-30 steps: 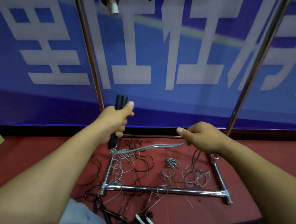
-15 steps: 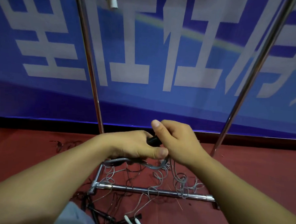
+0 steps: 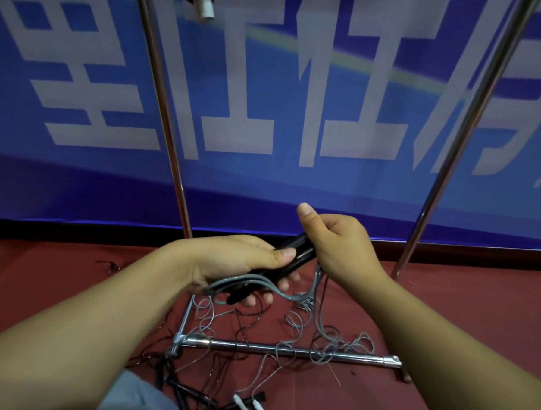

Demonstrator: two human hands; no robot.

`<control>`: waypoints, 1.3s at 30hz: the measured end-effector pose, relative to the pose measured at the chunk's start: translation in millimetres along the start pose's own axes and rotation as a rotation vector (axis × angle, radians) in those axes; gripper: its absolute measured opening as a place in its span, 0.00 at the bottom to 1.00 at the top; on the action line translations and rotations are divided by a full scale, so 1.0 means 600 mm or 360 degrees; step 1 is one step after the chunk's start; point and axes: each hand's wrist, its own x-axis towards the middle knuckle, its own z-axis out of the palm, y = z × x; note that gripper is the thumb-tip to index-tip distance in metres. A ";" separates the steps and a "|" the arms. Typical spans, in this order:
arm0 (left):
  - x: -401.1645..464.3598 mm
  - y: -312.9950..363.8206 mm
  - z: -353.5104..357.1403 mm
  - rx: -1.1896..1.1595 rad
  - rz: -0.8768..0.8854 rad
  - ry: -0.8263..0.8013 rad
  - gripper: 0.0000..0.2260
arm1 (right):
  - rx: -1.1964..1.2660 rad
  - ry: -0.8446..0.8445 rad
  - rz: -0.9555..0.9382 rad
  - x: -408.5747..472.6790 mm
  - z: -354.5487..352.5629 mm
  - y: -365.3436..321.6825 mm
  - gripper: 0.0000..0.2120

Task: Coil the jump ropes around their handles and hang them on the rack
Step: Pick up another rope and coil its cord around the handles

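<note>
Now black handles (image 3: 291,257) slant across left hand (image 3: 238,265) grip, grey rope (image 3: 292,295) trailing below.

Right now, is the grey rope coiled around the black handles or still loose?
Mostly loose. A few strands cross the black handles in the left hand, but the grey rope trails down in tangled loops onto the floor.
</note>
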 end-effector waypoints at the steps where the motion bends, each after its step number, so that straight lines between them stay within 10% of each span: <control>1: -0.001 0.000 -0.001 0.0024 -0.0022 -0.0011 0.21 | 0.0008 0.0010 0.0007 0.000 0.001 0.001 0.30; 14: -0.009 -0.031 -0.022 -0.0077 -0.0083 0.0406 0.13 | -0.0561 -0.0288 -0.0251 0.008 -0.050 0.058 0.42; 19: -0.030 -0.057 -0.052 -0.0217 -0.0078 0.0671 0.12 | -0.0624 -0.0683 -0.0422 -0.004 -0.061 0.085 0.32; 39: -0.037 -0.018 0.003 -0.0157 -0.0053 0.0063 0.10 | 0.0528 -0.0239 0.0343 -0.002 -0.046 0.063 0.18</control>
